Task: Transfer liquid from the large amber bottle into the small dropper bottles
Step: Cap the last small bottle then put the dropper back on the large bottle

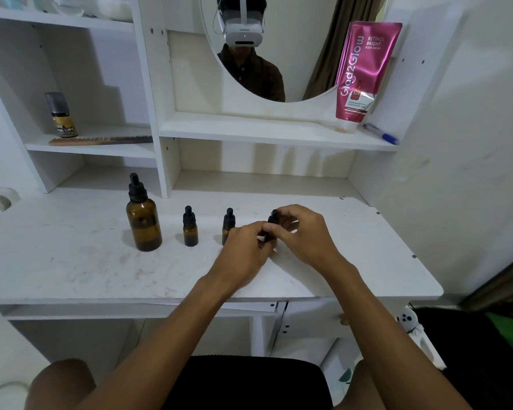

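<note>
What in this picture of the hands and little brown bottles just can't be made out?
- Head view: the body of the rightmost small bottle is hidden by the left hand and right hand; only its black cap shows.
- The middle small bottle is partly covered by the left hand.
- The liquid level in the large amber bottle is unreadable through dark glass.
- Items on the top shelf are cut off by the frame edge.

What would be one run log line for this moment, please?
both hands on third dropper bottle | left hand body | right hand cap | large amber bottle capped, untouched
</note>
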